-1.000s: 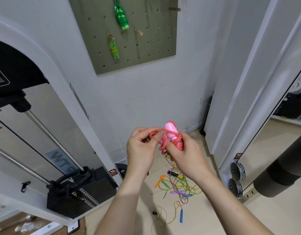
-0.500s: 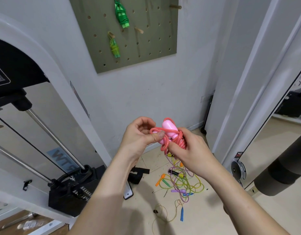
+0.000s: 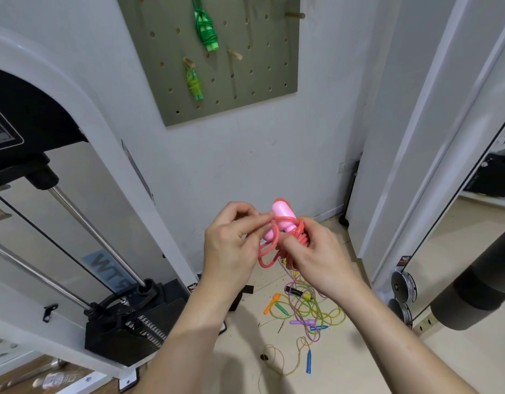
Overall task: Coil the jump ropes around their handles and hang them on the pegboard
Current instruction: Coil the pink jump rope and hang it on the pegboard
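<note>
Two green ropes (image 3: 206,29) are already hung on the pegboard (image 3: 245,89), while below it the pink jump rope (image 3: 282,220), nearly coiled, is gripped by curled fingers of the right hand (image 3: 314,251), its cord pinched by the left hand (image 3: 231,248), and tangled ropes (image 3: 305,308) are left on the floor.

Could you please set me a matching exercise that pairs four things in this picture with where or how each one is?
Things:
1. pink jump rope
2. bright green jump rope
3. blue handle
4. top-right wooden peg

Places or states:
A. lying on the floor
B. bare, nothing hung on it
C. gripped by the left hand and right hand
D. hanging on the pegboard

Pairs: 1-C, 2-D, 3-A, 4-B.
</note>
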`<state>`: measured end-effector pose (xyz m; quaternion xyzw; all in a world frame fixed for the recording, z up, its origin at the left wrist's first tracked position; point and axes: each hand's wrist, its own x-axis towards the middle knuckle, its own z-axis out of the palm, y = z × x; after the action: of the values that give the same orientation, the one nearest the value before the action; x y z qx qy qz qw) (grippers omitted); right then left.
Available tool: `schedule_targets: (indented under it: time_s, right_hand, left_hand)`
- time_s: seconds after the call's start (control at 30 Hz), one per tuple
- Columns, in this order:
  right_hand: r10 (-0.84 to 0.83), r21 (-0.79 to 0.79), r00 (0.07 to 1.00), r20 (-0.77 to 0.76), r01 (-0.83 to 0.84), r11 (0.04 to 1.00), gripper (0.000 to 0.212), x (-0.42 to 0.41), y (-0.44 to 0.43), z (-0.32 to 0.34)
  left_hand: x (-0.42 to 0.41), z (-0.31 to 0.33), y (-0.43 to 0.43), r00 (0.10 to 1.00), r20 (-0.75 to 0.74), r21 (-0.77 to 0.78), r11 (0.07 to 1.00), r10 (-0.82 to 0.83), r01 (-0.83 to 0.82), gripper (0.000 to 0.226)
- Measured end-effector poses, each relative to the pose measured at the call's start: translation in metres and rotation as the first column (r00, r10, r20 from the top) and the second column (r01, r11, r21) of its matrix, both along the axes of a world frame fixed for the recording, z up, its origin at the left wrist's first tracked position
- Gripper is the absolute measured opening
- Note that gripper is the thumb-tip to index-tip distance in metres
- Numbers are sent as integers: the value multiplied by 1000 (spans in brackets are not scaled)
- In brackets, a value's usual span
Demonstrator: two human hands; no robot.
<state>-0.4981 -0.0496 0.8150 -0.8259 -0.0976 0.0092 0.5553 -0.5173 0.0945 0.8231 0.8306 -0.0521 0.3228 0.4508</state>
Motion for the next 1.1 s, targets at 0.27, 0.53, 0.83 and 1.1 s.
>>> schedule_targets:
  time_s: [0.27, 0.53, 0.83, 1.1]
  right_hand:
    - [40, -74, 992, 120, -31, 997, 31, -5, -3, 5]
    - [167, 185, 981, -102, -146, 972, 26, -4, -6, 3]
    - [118, -355, 987, 110, -72, 932, 44, -7, -16, 14]
    - [179, -452, 974, 138, -98, 886, 59, -2, -23, 17]
  left_hand:
    - [9, 24, 18, 937, -327, -236, 971, -125, 48, 21]
    - [11, 26, 19, 990, -120, 116, 989, -75, 89, 21]
    - [14, 57, 35, 618, -672, -215, 906, -408, 365, 16]
    - [6, 40, 28, 536, -655, -456, 845, -532, 280, 21]
